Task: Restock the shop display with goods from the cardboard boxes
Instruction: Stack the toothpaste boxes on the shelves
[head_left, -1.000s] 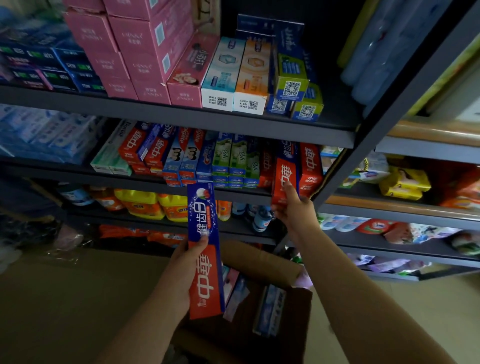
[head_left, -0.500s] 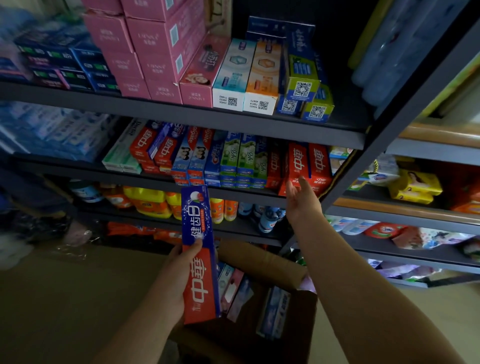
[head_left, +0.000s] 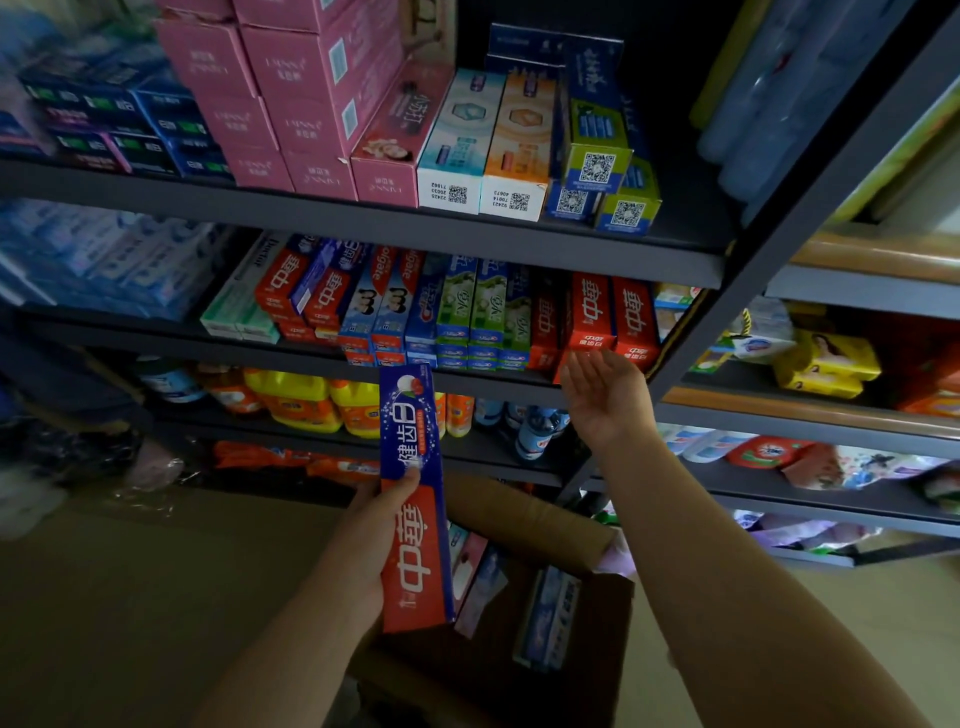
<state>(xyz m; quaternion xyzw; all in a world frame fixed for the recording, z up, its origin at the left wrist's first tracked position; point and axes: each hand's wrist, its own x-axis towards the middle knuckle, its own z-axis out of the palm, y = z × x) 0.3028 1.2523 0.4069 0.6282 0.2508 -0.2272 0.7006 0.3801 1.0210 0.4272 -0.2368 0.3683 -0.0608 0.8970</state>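
Above the cardboard box (head_left: 524, 525), left hand (head_left: 371, 540) grips a toothpaste carton (head_left: 415, 499); right hand (head_left: 605, 397) hovers open, empty, well apart.

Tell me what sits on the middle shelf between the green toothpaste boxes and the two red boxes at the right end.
In the head view, one darker red toothpaste box stands between the green toothpaste boxes and the two red boxes; nothing else fills that gap.

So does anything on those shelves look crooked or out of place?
Mostly tidy. On the middle shelf, a blue and red toothpaste box lies tilted across the red boxes on the left instead of standing in line. On the top shelf, the small green and blue boxes with QR codes are stacked unevenly.
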